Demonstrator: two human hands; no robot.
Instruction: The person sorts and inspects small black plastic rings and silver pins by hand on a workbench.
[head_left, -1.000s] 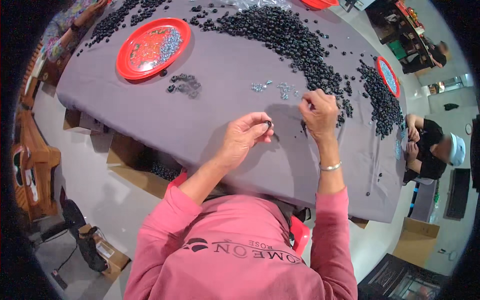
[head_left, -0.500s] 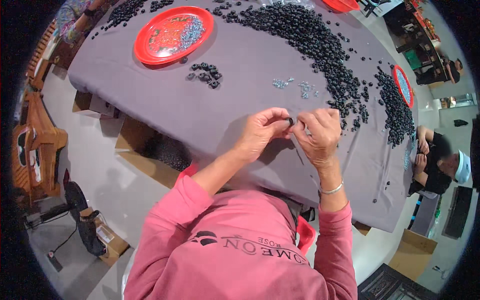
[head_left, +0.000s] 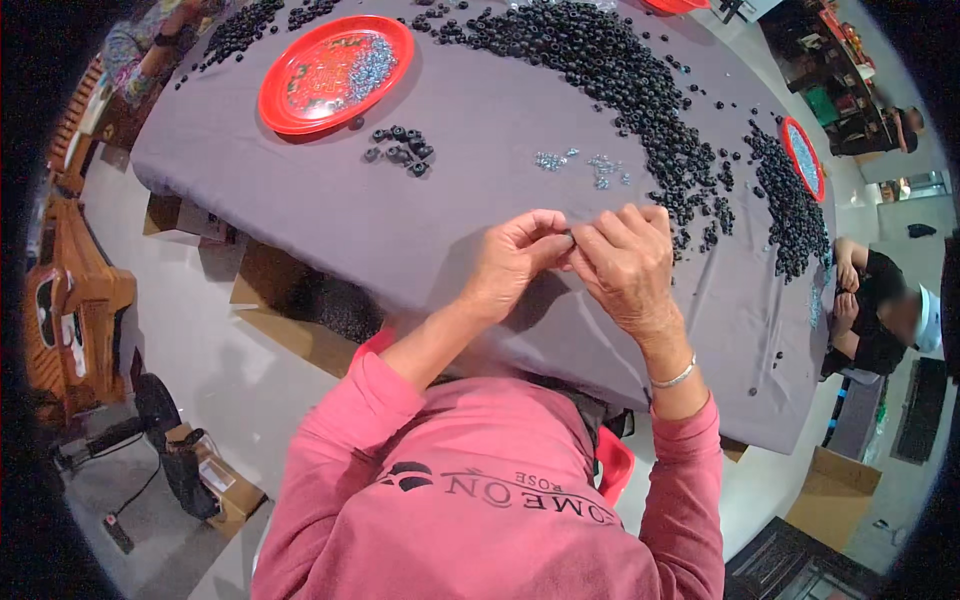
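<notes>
Above the near part of the cloth, my left hand [head_left: 503, 265] pinches a small black round part [head_left: 569, 235] between thumb and forefinger. My right hand [head_left: 632, 270] meets it from the other side, fingertips closed together against that part. Whatever else the right fingers hold is hidden. Just beyond the hands lie two little clusters of tiny clear bluish pieces [head_left: 603, 168]. A small group of black round parts [head_left: 400, 148] sits farther left. Past the right hand curves a large heap of similar black round parts [head_left: 640, 105].
A red plate [head_left: 277, 115] with tiny clear pieces stands at the far left of the grey-clothed table [head_left: 330, 195]. Another red plate [head_left: 789, 150] is at the right. A person [head_left: 885, 310] sits at the right edge. An open cardboard box [head_left: 290, 335] stands below the table edge.
The view has shifted slightly. My hands have closed in tighter around the black part, which now shows less between the fingertips.
</notes>
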